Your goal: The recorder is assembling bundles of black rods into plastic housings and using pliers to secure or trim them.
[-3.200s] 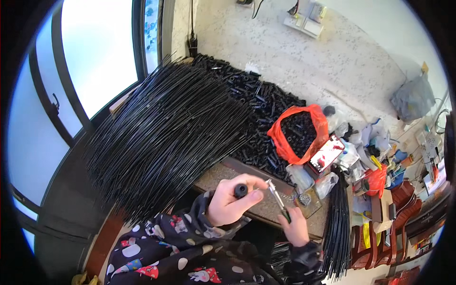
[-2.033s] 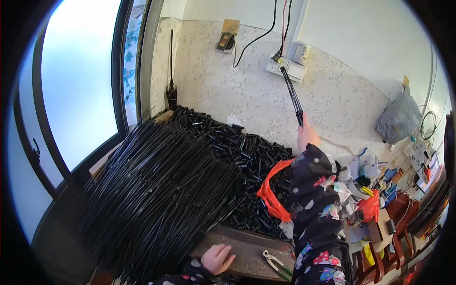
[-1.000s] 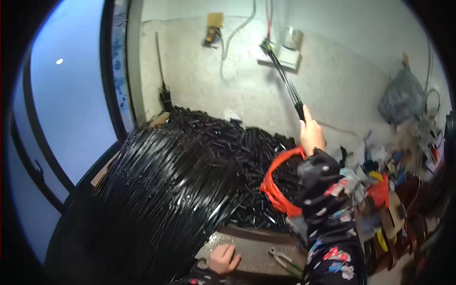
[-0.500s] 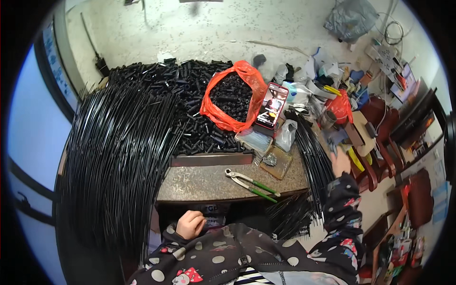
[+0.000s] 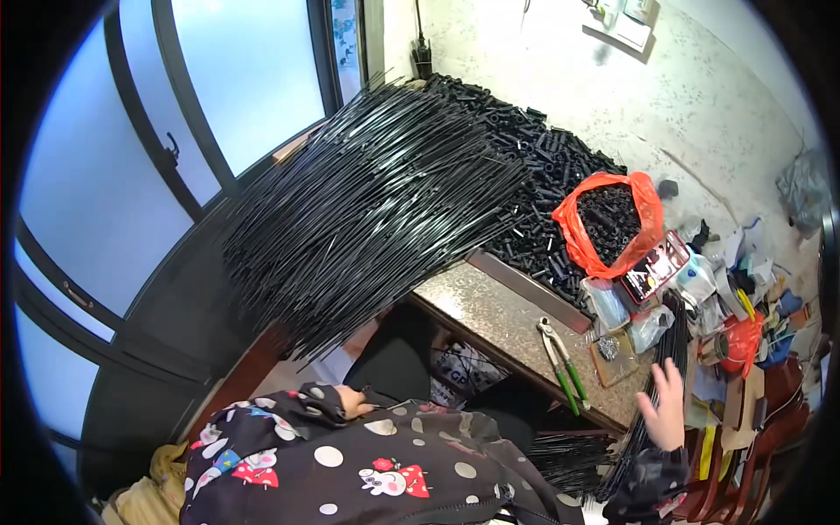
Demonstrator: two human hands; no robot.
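The right hand [image 5: 667, 404] is spread, fingers apart, its palm against a bunch of thin, glossy black rods [image 5: 662, 367] that stands at the right end of the table [image 5: 490, 308]; the fingers do not close round the rods. The left hand [image 5: 353, 402] lies low at the edge of the dark polka-dot sleeve [image 5: 350, 455], beneath the table; only a small part of it shows, and I cannot tell whether it is spread or curled.

The table has a speckled stone top. On it, just left of the right hand, lie pliers [image 5: 561, 362] with metal jaws and green handles. A great fan of long black wires [image 5: 367, 201], smooth and shiny, slopes across the left side. Behind it is a heap of short black tubes [image 5: 534, 166], and an orange plastic bag [image 5: 608, 223], crinkled and open, holds more of them.
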